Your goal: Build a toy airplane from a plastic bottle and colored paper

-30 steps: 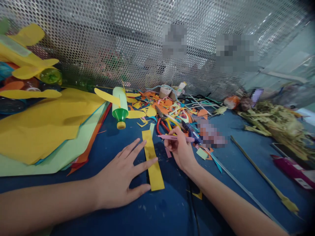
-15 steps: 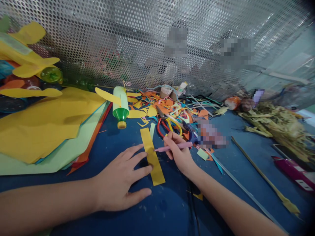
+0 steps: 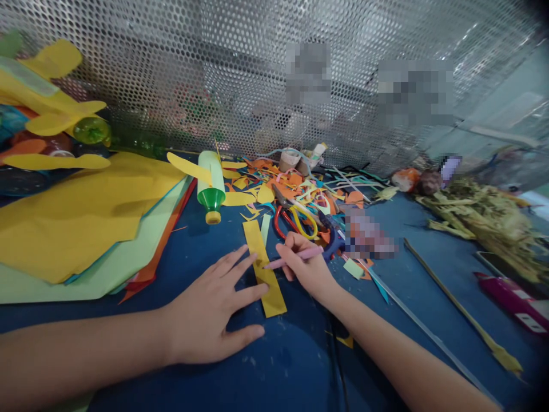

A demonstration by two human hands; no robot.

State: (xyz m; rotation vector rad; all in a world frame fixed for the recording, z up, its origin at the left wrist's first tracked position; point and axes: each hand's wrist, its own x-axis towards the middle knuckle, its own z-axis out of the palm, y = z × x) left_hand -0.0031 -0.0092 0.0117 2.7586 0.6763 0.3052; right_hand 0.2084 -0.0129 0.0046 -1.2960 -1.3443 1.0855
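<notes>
Where a yellow paper strip (image 3: 273,300) lies, the left hand (image 3: 210,312) rests splayed, gripping nothing; the right hand (image 3: 309,273), at three o'clock, pinches a pink marker (image 3: 311,252).

L hand (image 3: 217,309) spread, touching yellow paper strip (image 3: 273,300). R hand (image 3: 306,269) grips pink pen (image 3: 307,253), tip over strip approx mid; contact unclear. Green bottle (image 3: 211,198) w/ yellow paper wings (image 3: 189,167) fwd of L hand. Paper scraps (image 3: 295,180) + scissors (image 3: 315,230) past R hand. Paper stack (image 3: 77,223) far L, stick (image 3: 449,293) on R, all on blue table (image 3: 193,389). Perf metal screen (image 3: 240,34) at back.
</notes>
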